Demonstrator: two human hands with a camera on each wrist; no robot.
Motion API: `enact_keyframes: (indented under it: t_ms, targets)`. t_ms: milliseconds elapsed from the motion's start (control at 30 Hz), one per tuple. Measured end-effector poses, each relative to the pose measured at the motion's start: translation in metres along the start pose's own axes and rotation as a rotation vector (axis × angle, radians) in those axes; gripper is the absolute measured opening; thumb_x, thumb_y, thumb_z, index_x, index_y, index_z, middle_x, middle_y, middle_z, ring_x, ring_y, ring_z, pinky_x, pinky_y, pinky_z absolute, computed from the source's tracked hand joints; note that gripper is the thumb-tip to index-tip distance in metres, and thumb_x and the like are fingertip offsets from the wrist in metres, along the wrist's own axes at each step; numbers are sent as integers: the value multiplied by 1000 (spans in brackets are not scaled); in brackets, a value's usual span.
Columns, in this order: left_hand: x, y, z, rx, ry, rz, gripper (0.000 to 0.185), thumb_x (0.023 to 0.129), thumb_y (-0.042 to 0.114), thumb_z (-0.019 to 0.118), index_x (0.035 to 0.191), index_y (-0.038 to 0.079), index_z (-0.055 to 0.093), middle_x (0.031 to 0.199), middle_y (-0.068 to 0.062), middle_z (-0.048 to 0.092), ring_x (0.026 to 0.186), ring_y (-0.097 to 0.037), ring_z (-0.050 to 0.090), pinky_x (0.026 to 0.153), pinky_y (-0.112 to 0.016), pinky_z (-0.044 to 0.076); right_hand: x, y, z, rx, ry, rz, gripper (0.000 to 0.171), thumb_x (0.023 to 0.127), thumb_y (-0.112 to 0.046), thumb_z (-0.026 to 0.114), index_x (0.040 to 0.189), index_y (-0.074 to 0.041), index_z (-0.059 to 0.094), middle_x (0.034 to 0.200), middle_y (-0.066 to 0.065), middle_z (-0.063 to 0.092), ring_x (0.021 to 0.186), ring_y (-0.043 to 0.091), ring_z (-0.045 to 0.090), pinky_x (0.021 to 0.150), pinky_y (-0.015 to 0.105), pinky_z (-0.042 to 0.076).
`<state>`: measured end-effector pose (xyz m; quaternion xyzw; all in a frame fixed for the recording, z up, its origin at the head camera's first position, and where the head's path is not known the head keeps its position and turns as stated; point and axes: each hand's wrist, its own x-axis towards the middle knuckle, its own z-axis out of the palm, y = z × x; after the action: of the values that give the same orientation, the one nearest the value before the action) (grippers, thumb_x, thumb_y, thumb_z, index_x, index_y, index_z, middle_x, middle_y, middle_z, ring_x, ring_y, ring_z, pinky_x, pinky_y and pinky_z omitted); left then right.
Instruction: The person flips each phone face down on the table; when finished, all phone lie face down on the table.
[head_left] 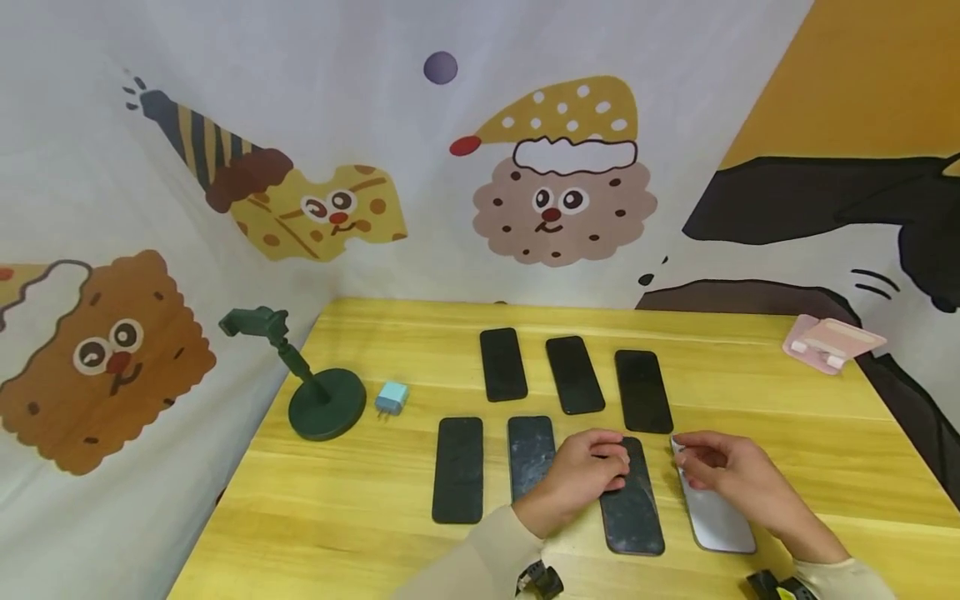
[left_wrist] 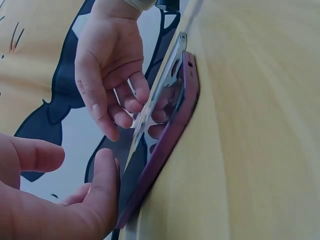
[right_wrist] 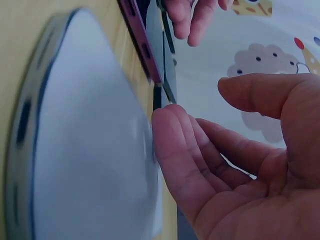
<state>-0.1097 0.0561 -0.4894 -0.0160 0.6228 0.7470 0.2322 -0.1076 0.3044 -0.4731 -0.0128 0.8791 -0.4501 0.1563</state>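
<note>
My left hand (head_left: 576,477) hovers at the upper left part of a dark phone (head_left: 633,523) lying flat on the table, its fingers loosely bent with nothing between them. That phone has a purple-red side (left_wrist: 172,131) in the left wrist view. Over the top end of a whitish phone (head_left: 722,527) is my right hand (head_left: 738,477); its fingertips overlap the phone's edge, and the thumb stands apart from the fingers in the right wrist view. A second dark phone (head_left: 531,450) is partly covered by my left hand and wrist.
Another dark phone (head_left: 458,471) completes the near row. Three black phones (head_left: 504,364) form a row behind. Left of them are a blue charger plug (head_left: 392,397) and a dark green phone stand (head_left: 327,408). A pink folding stand (head_left: 832,342) sits back right, before a printed cloth (head_left: 420,275).
</note>
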Motion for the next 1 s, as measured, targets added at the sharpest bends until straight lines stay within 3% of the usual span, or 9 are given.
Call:
enact_keyframes:
  t_ms: [333, 533, 667, 800, 1000]
  targets:
    - [-18, 2, -27, 96, -8, -88, 43, 100, 10, 72, 142, 5, 62, 130, -10, 63, 96, -22, 74, 84, -38, 65, 6, -5, 21, 155, -90, -17, 53, 105, -20, 69, 142, 14, 55, 111, 18, 74, 88, 17, 74, 72, 34, 65]
    - [-28, 6, -27, 157, -7, -95, 48, 98, 11, 74, 144, 5, 61, 132, -13, 66, 101, -23, 75, 85, -42, 65, 6, -1, 30, 181, -128, -13, 53, 105, -22, 69, 141, 14, 56, 110, 17, 73, 88, 18, 73, 71, 34, 65]
    - [-29, 8, -25, 193, -19, -78, 50, 98, 13, 74, 146, 5, 59, 131, -13, 68, 108, -23, 72, 89, -44, 64, 2, -2, 33, 207, -126, 3, 55, 105, -23, 69, 143, 14, 54, 124, 26, 69, 97, 22, 74, 73, 35, 66]
    - [-28, 12, -25, 270, -23, -40, 53, 99, 20, 75, 148, 9, 58, 134, -12, 68, 119, -25, 69, 96, -45, 61, -3, -5, 35, 272, -130, -1, 61, 105, -20, 68, 150, 15, 45, 143, 36, 56, 112, 29, 72, 76, 40, 67]
    - [-29, 13, -24, 298, -5, -44, 57, 98, 24, 76, 150, 13, 55, 132, -12, 69, 119, -27, 69, 99, -47, 58, -11, -7, 40, 322, -134, 6, 67, 105, -17, 67, 154, 16, 37, 145, 38, 52, 121, 32, 68, 81, 42, 67]
